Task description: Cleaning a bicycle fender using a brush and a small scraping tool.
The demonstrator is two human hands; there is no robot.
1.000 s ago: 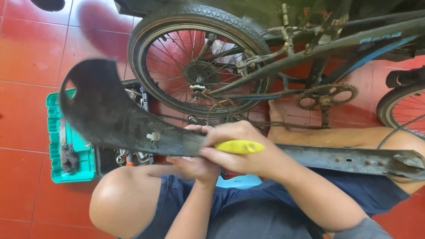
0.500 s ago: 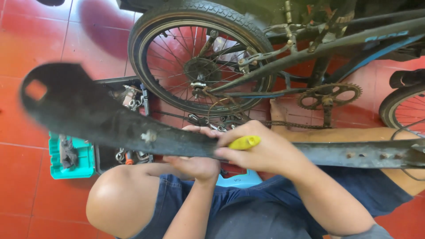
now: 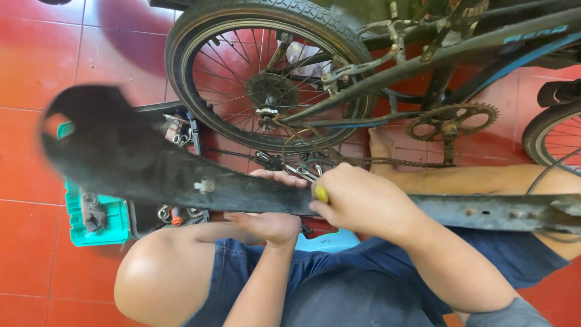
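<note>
Informal bike repair spot, my seat on red tiled floor [image 3: 36,54]. Bicycle [image 3: 387,72] beside me, loose chain [image 3: 363,161], teal tool tray [image 3: 100,227], wrenches [image 3: 181,136] scattered around.

We are seeing the wide end of the black mudguard [image 3: 115,151] blurring, so its edge is not reading clearly. Its other end is running off the right edge. Our right hand [image 3: 363,203] is covering nearly all of the yellow-handled tool [image 3: 321,194]; its tip is staying hidden. The mudguard is hiding most fingers of our left hand [image 3: 269,221]. The bicycle [image 3: 423,54] is being cut off at the top and right.
</note>
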